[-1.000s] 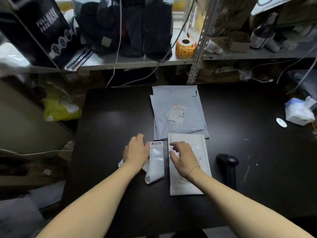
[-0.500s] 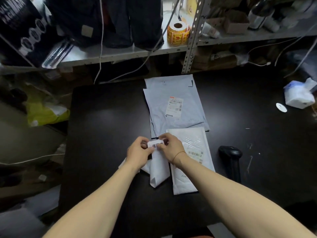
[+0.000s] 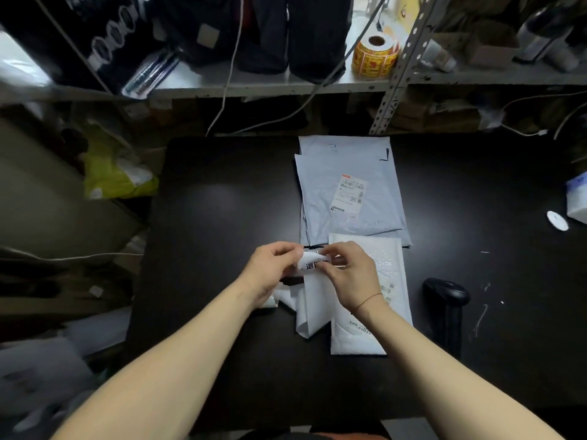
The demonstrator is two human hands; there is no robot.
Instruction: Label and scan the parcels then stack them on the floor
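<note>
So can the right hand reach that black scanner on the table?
Probably yes. The scanner lies just right of the right hand, with only bare table between. But that hand is pinching the white label, so it must let go first.

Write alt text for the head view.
The left hand and right hand pinch a white label strip over a black table. A white bubble mailer lies beside it, grey parcels behind, a black scanner at right.
</note>
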